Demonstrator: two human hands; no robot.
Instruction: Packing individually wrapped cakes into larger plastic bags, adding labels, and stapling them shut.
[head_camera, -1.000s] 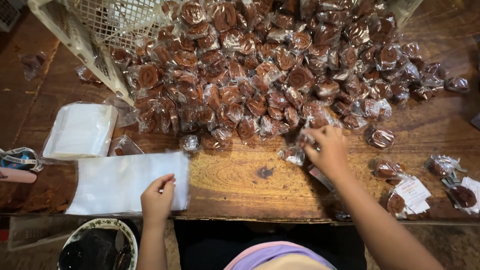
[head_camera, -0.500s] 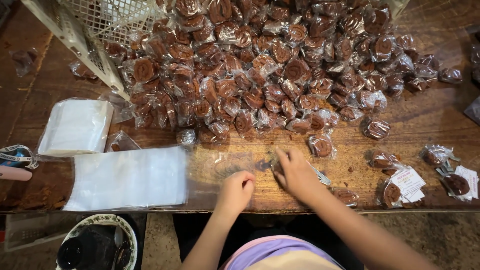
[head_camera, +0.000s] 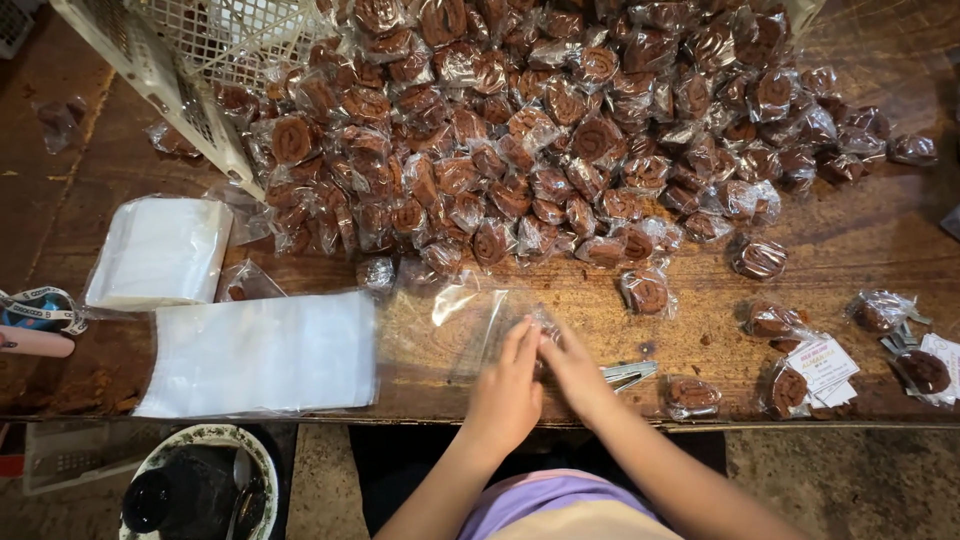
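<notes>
A clear plastic bag (head_camera: 462, 322) lies flat on the wooden table (head_camera: 860, 235) near its front edge. My left hand (head_camera: 506, 388) and my right hand (head_camera: 572, 367) meet at the bag's right end, fingers pinching its opening; a small wrapped piece seems caught between them, mostly hidden. A big heap of brown rolled sweets in clear wrappers (head_camera: 540, 130) covers the far half of the table. One wrapped sweet (head_camera: 646, 291) lies just beyond my right hand.
A stack of flat clear bags (head_camera: 262, 352) lies at the front left, a thicker pack of bags (head_camera: 160, 250) behind it. A white lattice basket (head_camera: 190, 60) tilts at the top left. Loose wrapped sweets and paper labels (head_camera: 822, 365) lie at the right. A metal clip (head_camera: 628, 373) lies beside my right wrist.
My left hand left the bag stack and drew one clear bag rightward. My right hand came back from the heap's edge. Both hands now meet at the bag's mouth.
</notes>
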